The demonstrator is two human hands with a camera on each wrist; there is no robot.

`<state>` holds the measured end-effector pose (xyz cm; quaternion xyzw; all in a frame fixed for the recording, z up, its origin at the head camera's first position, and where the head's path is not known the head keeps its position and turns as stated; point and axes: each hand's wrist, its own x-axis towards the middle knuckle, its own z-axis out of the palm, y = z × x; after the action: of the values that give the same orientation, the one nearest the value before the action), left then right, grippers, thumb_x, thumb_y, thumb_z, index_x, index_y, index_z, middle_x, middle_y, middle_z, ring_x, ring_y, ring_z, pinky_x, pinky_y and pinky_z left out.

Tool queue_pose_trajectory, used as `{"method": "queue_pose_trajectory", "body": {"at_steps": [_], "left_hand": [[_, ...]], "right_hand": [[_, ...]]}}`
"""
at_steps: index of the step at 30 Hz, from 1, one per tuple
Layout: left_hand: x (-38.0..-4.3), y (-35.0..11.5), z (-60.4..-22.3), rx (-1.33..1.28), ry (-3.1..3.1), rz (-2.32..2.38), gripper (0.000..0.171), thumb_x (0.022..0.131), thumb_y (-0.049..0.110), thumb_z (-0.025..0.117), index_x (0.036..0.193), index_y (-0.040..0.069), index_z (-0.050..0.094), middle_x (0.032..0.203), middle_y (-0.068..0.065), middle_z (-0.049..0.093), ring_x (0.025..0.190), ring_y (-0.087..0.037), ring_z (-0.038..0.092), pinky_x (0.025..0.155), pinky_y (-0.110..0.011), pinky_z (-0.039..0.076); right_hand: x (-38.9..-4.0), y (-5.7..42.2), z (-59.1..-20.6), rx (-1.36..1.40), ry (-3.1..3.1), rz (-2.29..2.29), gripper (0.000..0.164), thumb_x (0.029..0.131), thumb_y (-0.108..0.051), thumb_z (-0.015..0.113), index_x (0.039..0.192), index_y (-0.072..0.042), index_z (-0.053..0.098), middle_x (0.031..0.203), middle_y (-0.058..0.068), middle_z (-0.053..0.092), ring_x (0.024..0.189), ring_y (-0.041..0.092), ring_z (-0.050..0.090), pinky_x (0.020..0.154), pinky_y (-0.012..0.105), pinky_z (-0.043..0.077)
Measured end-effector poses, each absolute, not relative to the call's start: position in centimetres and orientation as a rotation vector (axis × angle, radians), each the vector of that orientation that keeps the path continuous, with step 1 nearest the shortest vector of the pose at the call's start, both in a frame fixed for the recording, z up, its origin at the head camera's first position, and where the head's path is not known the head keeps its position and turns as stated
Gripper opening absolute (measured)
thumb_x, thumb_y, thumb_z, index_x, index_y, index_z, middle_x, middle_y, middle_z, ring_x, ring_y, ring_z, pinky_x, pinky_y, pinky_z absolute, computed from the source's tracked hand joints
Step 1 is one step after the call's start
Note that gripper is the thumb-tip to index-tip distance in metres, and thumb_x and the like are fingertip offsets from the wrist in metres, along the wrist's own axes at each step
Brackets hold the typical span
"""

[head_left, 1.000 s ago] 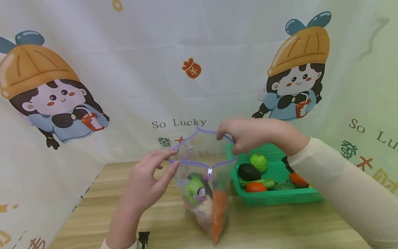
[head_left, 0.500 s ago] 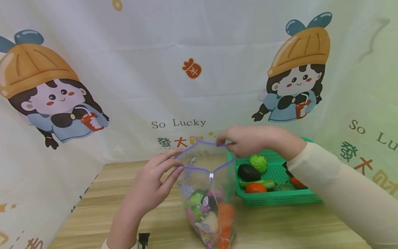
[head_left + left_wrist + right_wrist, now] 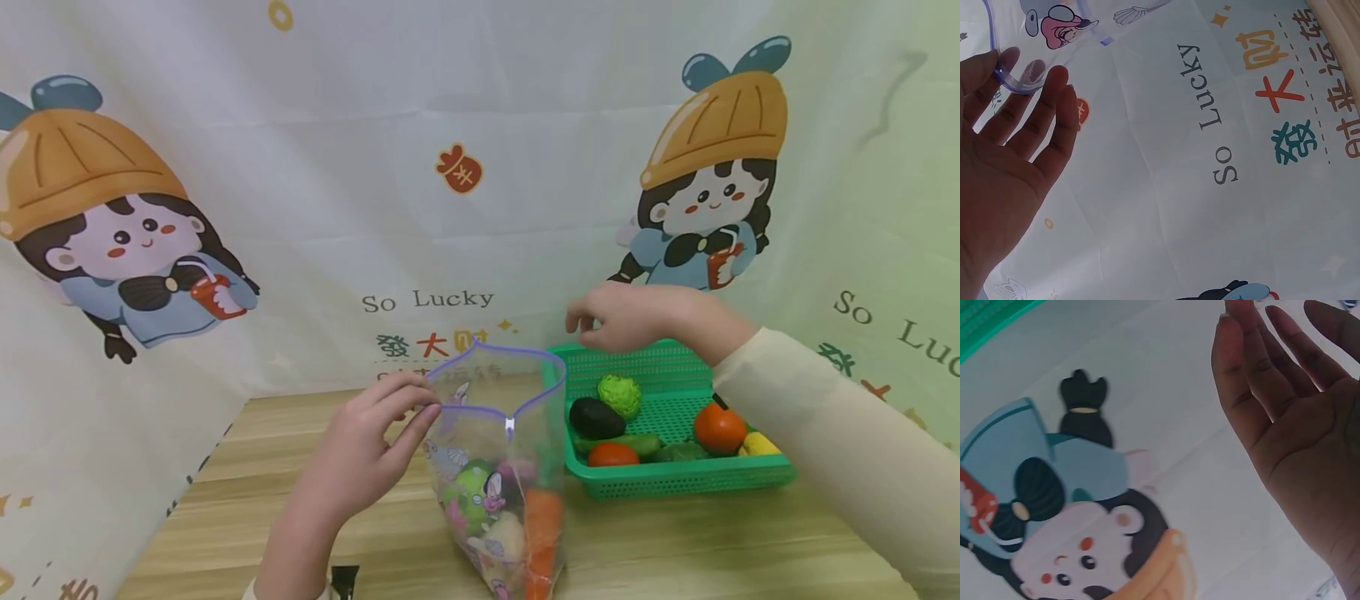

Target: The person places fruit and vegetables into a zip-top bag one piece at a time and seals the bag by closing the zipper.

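A clear zip bag [image 3: 487,450] with a purple-edged mouth stands on the wooden table, its mouth spread wide. Inside it show a carrot [image 3: 542,533], a green item and a pale item partly hidden by the bag's print. My left hand [image 3: 367,454] pinches the bag's left rim between thumb and fingers; the left wrist view also has the rim [image 3: 1019,87] in those fingers. Off the bag, my right hand [image 3: 626,317] hangs in the air above the green basket's back left corner. Its fingers are loosely bent and hold nothing, as the right wrist view shows of the palm [image 3: 1310,450].
A green plastic basket [image 3: 682,482] stands right of the bag. In it lie an avocado [image 3: 596,418], a lettuce-like green ball [image 3: 619,395], a cucumber [image 3: 626,445], tomatoes [image 3: 720,428] and a yellow item [image 3: 759,444]. A printed cloth [image 3: 337,208] hangs behind the table.
The bag first came down toward the table in both hands. My right hand has since let go of the rim and moved right and up; the left hand keeps its hold.
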<state>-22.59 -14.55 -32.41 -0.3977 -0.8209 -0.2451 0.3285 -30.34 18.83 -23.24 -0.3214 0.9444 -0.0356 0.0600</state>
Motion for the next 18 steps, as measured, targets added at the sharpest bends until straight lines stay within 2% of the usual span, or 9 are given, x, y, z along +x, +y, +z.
{"method": "queue_pose_trajectory", "body": {"at_steps": [4, 10, 14, 18], "left_hand": [[-22.6, -14.5, -32.4, -1.032, -2.153, -0.635, 0.009, 0.095, 0.019, 0.062, 0.100, 0.015, 0.069, 0.110, 0.006, 0.060, 0.093, -0.006, 0.058, 0.065, -0.026, 0.053], [-22.7, -14.4, -32.4, -1.026, -2.150, -0.628, 0.010, 0.095, 0.019, 0.062, 0.099, 0.014, 0.069, 0.109, 0.006, 0.061, 0.087, -0.005, 0.058, 0.063, -0.026, 0.054], [-22.7, -14.4, -32.5, -1.017, -2.152, -0.627, 0.011, 0.095, 0.020, 0.062, 0.098, 0.013, 0.069, 0.108, 0.007, 0.061, 0.087, -0.005, 0.059, 0.064, -0.027, 0.054], [-22.8, -14.5, -32.6, -1.015, -2.156, -0.621, 0.011, 0.095, 0.020, 0.062, 0.098, 0.014, 0.069, 0.108, 0.008, 0.061, 0.084, -0.004, 0.058, 0.064, -0.026, 0.054]], "right_hand": [[-32.0, 20.9, -24.3, -0.827, 2.842, -0.106, 0.029, 0.095, -0.017, 0.056, 0.121, -0.005, 0.060, 0.113, 0.011, 0.063, 0.097, 0.022, 0.060, 0.082, 0.041, 0.053], [-34.9, 24.3, -27.0, -0.585, 2.676, -0.200, 0.035, 0.092, -0.017, 0.063, 0.123, 0.001, 0.059, 0.108, 0.014, 0.064, 0.078, 0.021, 0.064, 0.068, 0.035, 0.057], [-36.1, 27.0, -29.2, -0.423, 2.661, -0.205, 0.031, 0.092, -0.018, 0.063, 0.119, -0.003, 0.062, 0.104, 0.011, 0.065, 0.085, 0.022, 0.063, 0.072, 0.037, 0.058], [-36.3, 29.3, -31.1, -0.259, 2.641, -0.180, 0.023, 0.087, -0.018, 0.069, 0.107, -0.008, 0.068, 0.102, 0.011, 0.066, 0.087, 0.025, 0.062, 0.073, 0.038, 0.057]]}}
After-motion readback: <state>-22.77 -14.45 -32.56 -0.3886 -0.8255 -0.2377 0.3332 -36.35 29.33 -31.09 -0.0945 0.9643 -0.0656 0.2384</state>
